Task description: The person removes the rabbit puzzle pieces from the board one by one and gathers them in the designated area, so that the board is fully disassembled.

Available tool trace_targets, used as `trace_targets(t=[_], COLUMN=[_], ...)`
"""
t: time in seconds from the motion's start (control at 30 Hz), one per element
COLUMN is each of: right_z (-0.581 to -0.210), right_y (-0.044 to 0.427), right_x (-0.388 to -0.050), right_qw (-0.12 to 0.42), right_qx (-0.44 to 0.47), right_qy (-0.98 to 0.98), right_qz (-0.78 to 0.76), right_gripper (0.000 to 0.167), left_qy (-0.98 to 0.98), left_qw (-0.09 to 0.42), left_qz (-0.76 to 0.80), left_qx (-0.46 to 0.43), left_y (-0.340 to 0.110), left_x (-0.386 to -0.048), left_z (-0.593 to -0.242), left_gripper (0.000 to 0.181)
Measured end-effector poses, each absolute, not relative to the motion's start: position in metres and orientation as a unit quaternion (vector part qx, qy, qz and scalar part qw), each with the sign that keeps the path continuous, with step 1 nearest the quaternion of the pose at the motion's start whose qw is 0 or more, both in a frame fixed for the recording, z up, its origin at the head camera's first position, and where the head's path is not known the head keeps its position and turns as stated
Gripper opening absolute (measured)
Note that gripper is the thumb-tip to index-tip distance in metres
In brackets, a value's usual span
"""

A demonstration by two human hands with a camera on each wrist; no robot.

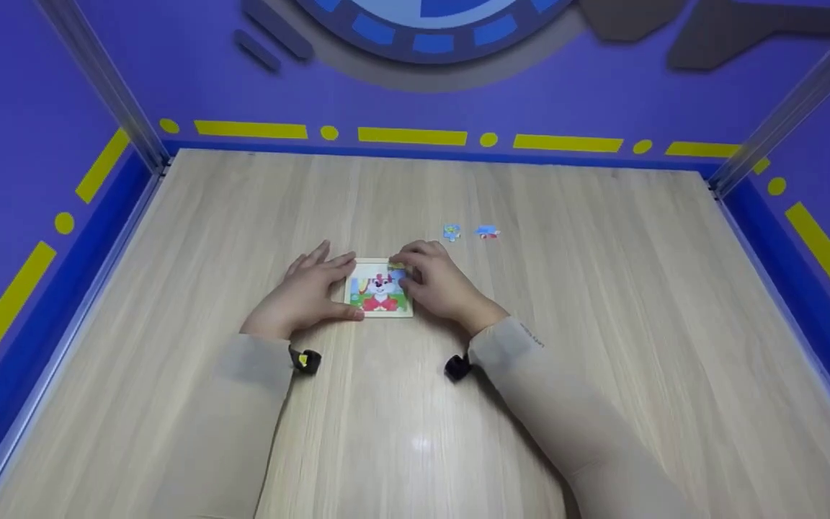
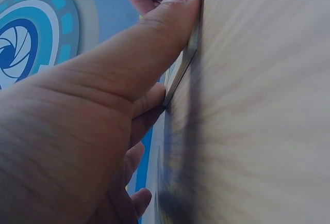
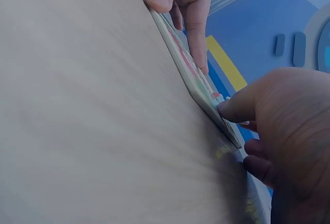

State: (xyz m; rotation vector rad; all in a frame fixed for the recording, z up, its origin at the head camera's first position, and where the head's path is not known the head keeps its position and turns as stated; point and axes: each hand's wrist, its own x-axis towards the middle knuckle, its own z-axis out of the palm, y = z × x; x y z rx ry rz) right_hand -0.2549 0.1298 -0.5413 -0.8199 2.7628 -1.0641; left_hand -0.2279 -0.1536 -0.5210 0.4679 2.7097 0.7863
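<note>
A small square puzzle tray (image 1: 389, 314) with a pale rim lies on the table, holding a picture of a white and red cartoon animal. Its upper left part shows a bare pale base. My left hand (image 1: 307, 292) steadies the tray from the left, thumb on the lower left corner and fingers spread toward the upper left corner. At the upper right corner my right hand (image 1: 444, 281) has curled fingers and pinches a bluish puzzle piece (image 1: 396, 274), partly hidden by the fingers. In the right wrist view the right thumb (image 3: 238, 105) touches it at the tray's edge.
Two loose puzzle pieces lie beyond the right hand: a blue and yellow one (image 1: 451, 231) and a blue and red one (image 1: 487, 231). The wooden table (image 1: 415, 404) reaches to blue walls (image 1: 415, 108) at the back and sides.
</note>
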Motion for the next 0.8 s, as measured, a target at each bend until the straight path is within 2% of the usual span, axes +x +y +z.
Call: trace_targets(t=[0.8], right_z=[-0.5415], right_y=[0.1315], right_x=[-0.2573], right_qw=[0.042], right_qx=[-0.241], right_qy=[0.896], right_qz=[-0.37], right_gripper=[0.035], left_qy=[0.938], left_qw=[0.141], left_qz=[0.267], left_qx=[0.169], left_y=[-0.154], left_x=[-0.2295], left_z=[-0.521], left_gripper=[0.111])
